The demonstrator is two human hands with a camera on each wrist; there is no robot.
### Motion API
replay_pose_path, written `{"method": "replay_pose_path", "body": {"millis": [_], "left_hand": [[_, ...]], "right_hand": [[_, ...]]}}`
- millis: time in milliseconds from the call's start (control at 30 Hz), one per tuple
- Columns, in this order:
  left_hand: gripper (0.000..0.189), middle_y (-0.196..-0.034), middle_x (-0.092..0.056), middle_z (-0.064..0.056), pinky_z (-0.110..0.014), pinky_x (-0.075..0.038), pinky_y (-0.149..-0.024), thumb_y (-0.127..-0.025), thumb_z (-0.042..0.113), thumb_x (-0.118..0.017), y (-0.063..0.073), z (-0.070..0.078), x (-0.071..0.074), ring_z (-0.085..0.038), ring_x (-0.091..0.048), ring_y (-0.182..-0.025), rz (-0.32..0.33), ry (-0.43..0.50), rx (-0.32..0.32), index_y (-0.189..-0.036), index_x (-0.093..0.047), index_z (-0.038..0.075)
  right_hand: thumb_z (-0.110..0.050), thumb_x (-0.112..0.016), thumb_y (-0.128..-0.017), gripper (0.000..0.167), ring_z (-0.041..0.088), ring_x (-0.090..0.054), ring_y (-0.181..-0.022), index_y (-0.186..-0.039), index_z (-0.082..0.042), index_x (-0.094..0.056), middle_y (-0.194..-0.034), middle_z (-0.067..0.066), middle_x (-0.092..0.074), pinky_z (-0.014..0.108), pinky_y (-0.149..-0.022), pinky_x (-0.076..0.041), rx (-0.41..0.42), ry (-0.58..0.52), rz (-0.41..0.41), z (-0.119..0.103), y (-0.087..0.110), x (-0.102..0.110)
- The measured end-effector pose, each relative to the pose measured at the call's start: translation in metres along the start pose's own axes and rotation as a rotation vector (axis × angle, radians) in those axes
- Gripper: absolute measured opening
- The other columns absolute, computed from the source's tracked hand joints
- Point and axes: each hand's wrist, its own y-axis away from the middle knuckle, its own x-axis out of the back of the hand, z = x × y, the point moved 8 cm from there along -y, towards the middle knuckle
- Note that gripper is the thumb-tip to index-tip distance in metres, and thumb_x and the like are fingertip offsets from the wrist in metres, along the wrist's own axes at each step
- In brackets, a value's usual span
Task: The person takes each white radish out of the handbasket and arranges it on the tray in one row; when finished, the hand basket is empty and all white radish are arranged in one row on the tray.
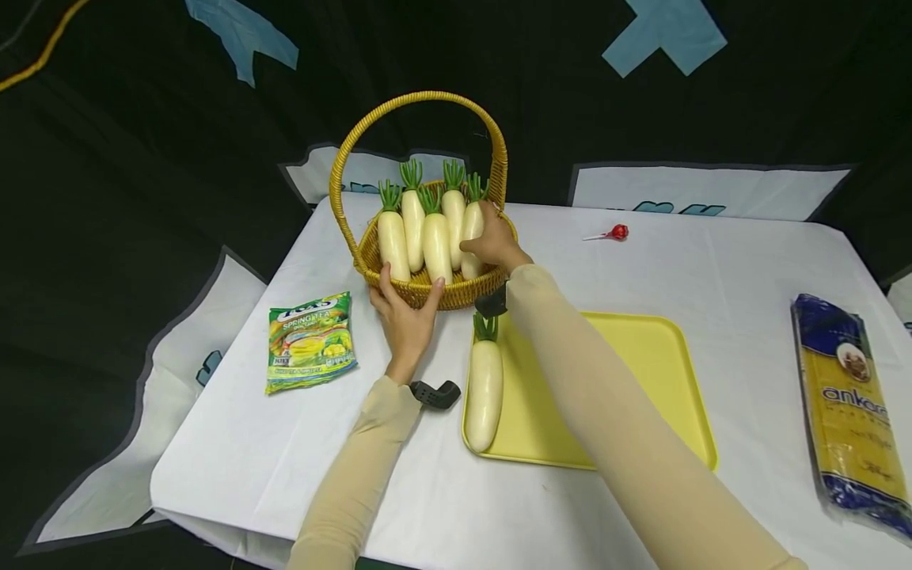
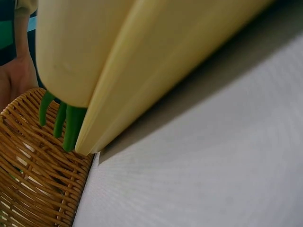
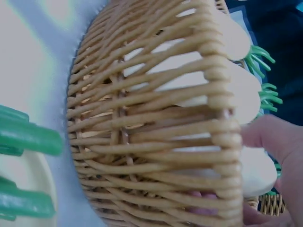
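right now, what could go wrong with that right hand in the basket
If the right hand lifts the gripped radish, close neighbours might come along. The basket could tip if the left hand at its front slips. The right sleeve crosses above the yellow tray, so might brush the lying radish at its left edge.

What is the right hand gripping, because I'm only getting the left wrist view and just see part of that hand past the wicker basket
Observer: The head view shows the right hand gripping the rightmost radish inside the basket.
Operator: And where's the left hand? I can't see it.
Observer: The left hand has its fingers and thumb against the near side of the basket.
Operator: How many radishes are in there?
Observer: Five show in the head view, counting the gripped one.
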Motion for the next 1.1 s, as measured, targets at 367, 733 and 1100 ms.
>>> {"method": "replay_pose_path", "body": {"millis": [367, 733, 1100], "left_hand": [[0.096, -0.146, 0.000, -0.027, -0.060, -0.025, -0.100, -0.069, 0.070, -0.058, 0.0001, -0.0025, -0.0008, -0.049, -0.016, -0.132, -0.018, -0.001, 0.000, -0.143, -0.012, 0.028], [0.095, -0.146, -0.003, -0.028, -0.060, -0.025, -0.101, -0.070, 0.069, -0.057, 0.0012, -0.0030, -0.0007, -0.050, -0.017, -0.131, -0.008, -0.006, -0.004, -0.142, -0.013, 0.027], [0.095, -0.146, -0.001, -0.027, -0.059, -0.023, -0.102, -0.070, 0.071, -0.056, -0.0009, -0.0007, -0.0011, -0.049, -0.016, -0.132, -0.010, 0.002, -0.012, -0.142, -0.013, 0.028]], "right_hand": [[-0.015, -0.062, -0.083, 0.082, 0.030, -0.047, -0.117, -0.145, -0.023, -0.009, -0.142, 0.015, -0.031, 0.044, -0.085, -0.048, -0.010, -0.218, -0.109, -0.0035, 0.0101, 0.0006], [-0.018, -0.061, -0.084, 0.081, 0.027, -0.052, -0.104, -0.145, -0.024, -0.009, -0.127, 0.018, -0.042, 0.044, -0.087, -0.047, 0.004, -0.356, -0.158, 0.0009, 0.0096, -0.0008], [-0.017, -0.062, -0.084, 0.080, 0.017, -0.054, -0.086, -0.144, -0.029, -0.012, -0.118, 0.015, -0.047, 0.043, -0.089, -0.047, -0.001, -0.553, -0.157, 0.0051, 0.0066, 0.0076]]}}
